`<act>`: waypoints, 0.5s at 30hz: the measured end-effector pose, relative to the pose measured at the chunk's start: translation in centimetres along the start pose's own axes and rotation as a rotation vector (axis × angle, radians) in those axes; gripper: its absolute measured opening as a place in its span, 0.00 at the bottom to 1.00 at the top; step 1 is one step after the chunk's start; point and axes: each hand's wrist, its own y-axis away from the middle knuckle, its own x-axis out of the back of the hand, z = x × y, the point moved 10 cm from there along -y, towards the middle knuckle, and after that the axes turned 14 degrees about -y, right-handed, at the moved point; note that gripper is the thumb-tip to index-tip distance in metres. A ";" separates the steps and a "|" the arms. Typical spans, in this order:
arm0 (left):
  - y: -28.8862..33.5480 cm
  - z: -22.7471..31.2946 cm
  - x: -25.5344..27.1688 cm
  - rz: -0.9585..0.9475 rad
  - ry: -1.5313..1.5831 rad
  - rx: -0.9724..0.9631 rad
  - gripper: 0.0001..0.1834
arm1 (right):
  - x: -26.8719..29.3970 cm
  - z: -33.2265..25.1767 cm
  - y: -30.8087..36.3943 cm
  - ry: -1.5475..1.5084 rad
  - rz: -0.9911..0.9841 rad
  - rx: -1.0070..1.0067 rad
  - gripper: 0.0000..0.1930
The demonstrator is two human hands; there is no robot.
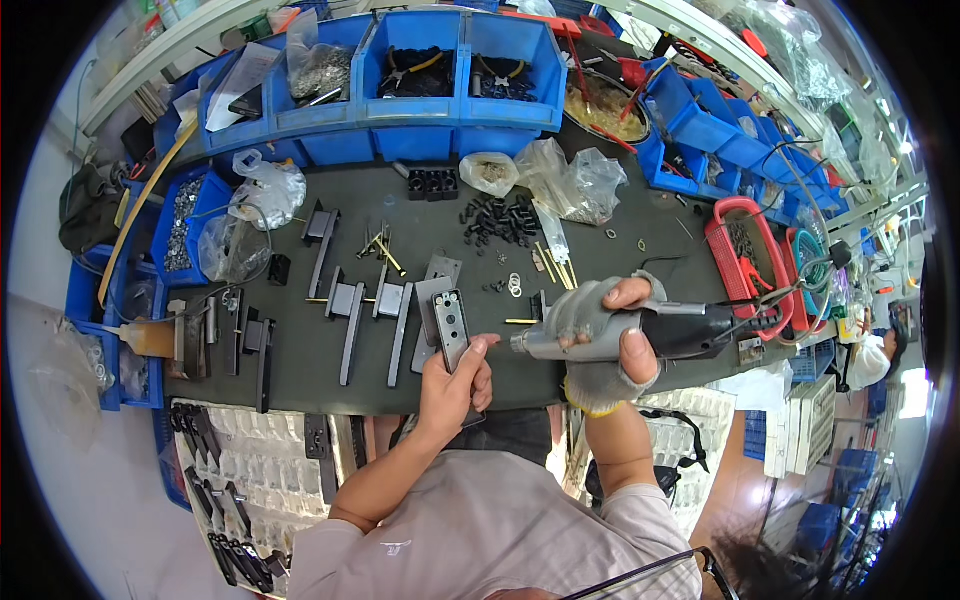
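Note:
My left hand point(455, 393) is closed around a narrow dark grey plate point(450, 322) with holes along its face, held tilted upward over the mat. In my right hand point(592, 318), which wears a grey glove with bare fingertips, is an electric screwdriver point(685, 332) with a silver front and a black body. The tool lies sideways, its nose pointing left toward the left fingers, a small gap apart. Flat grey plates point(424, 330) lie partly behind the held plate. To the left rest several dark lever door handles point(346, 308). Long brass-coloured screws point(384, 250) lie beyond them.
Small black parts point(500, 218) are heaped mid-mat near plastic bags point(580, 185). Blue bins point(410, 85) line the back; a red basket point(735, 250) stands right. A glue bottle point(145, 338) lies left. White trays point(260, 470) with dark handles sit below the table edge.

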 end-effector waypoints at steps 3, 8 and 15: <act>0.2 -0.3 -0.3 -0.004 0.009 0.005 0.16 | -0.7 -0.4 0.7 0.052 0.008 0.065 0.20; 0.4 -0.4 -0.5 -0.025 0.045 0.023 0.16 | -0.8 -0.4 1.1 0.061 0.011 0.043 0.20; 0.5 -1.7 -0.7 -0.132 0.158 0.081 0.15 | -0.7 -0.5 1.7 -0.012 0.010 -0.065 0.25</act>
